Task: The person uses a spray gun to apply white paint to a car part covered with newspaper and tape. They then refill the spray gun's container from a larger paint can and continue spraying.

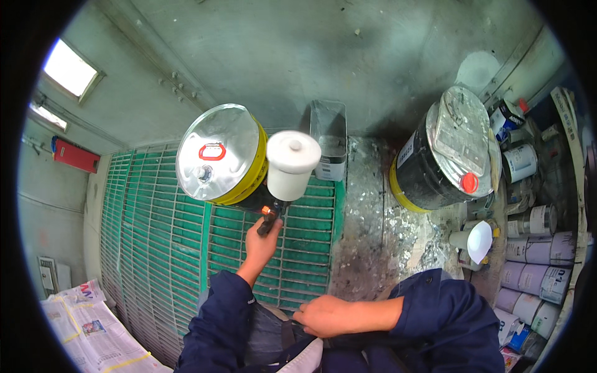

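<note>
My left hand point(261, 240) is closed around the dark handle of a spray gun point(269, 221). A white lidded paint cup point(291, 168) sits on top of the gun. Just behind and left of it stands a metal drum point(219, 151) with a silver top, a red-rimmed handle and a yellow band. My right hand point(324, 317) rests low before my body with its fingers curled. Whether it holds anything cannot be seen. Near it a white cloth or strap point(308, 356) hangs at my front.
Green floor grating point(158, 233) lies under the drum. A rectangular tin point(329, 140) stands by the wall. To the right are a black drum point(426, 163) with a flat can on its lid, a white funnel point(479, 242) and stacked paint cans point(531, 275). Newspaper sheets point(102, 335) lie lower left.
</note>
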